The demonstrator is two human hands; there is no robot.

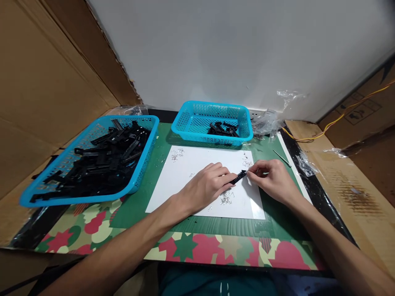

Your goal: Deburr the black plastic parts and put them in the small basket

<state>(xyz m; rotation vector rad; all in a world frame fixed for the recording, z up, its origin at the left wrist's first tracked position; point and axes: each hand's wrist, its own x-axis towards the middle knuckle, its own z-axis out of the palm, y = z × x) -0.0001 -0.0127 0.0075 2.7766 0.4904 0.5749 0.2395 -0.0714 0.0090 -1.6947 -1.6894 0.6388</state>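
My left hand [207, 184] rests on a white sheet of paper [197, 162] and grips a small black plastic strip [238, 177] between thumb and fingers. At the strip's far end my right hand [271, 177] has its fingertips pinched together; what they hold, if anything, is too small to see. Small heaps of tiny thin metal pieces [226, 198] lie on the paper, one just below my hands, others near its far corners.
A large blue basket [145, 164] piled with black plastic strips stands at the left. A smaller blue basket [191, 131] with a few strips sits at the back. A thin pointed tool [281, 158] lies right of the paper. Cardboard walls both sides; crumpled plastic bags lie behind.
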